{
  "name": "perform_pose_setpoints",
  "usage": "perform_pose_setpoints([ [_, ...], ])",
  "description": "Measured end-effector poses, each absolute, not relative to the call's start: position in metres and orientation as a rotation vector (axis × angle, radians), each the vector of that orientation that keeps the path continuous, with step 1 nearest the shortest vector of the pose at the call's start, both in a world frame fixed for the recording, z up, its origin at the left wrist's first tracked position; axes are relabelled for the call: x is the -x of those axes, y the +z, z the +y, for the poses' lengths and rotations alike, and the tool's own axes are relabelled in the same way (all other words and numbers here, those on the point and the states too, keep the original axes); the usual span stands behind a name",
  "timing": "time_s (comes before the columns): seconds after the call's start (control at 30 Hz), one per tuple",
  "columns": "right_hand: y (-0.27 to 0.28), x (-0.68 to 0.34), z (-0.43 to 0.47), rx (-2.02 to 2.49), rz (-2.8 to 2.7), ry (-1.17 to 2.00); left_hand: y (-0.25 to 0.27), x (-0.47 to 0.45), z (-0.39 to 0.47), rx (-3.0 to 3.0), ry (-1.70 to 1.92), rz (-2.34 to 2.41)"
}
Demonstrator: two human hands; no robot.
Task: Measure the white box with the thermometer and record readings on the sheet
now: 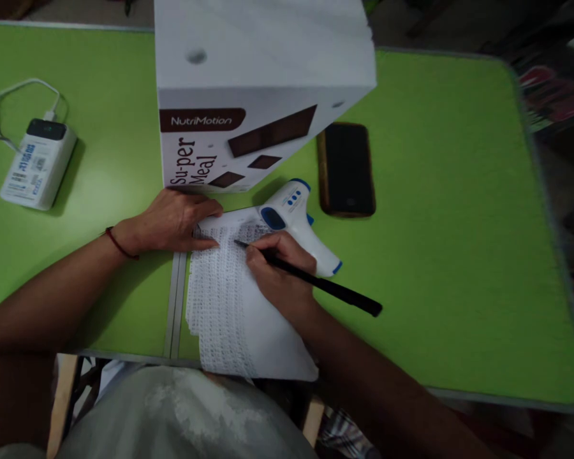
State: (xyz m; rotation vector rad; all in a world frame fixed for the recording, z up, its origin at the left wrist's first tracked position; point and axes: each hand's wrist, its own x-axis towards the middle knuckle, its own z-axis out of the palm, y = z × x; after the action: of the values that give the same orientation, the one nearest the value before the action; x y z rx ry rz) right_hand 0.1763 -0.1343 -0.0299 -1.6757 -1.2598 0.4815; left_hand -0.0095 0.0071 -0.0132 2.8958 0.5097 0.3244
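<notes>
Paper partly behind right hand; writing illegible.

Left hand lies palm-down, thumb apart, while right hand curls, pinching.

From the middle of the paper, the widest open way runs at 3 o'clock over the green tabletop, with the tail of the pen jutting into its near end; the white box walls off 12 o'clock; the thermometer sits at 1, the phone beyond it, only a narrow gap between. Another lane opens at 11 between box and power bank; the left hand lies across its near end; the left forearm bars 9; the right forearm blocks 4.
</notes>
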Motion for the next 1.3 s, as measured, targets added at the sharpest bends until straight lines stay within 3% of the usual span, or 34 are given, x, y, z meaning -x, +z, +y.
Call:
perform_pose_setpoints([
  [1.3, -0.0293, -0.1753, -0.1355, 1.613, -1.361, 0.48, -0.015, 0.0093, 0.0079, -2.886, 0.389, 0.476],
])
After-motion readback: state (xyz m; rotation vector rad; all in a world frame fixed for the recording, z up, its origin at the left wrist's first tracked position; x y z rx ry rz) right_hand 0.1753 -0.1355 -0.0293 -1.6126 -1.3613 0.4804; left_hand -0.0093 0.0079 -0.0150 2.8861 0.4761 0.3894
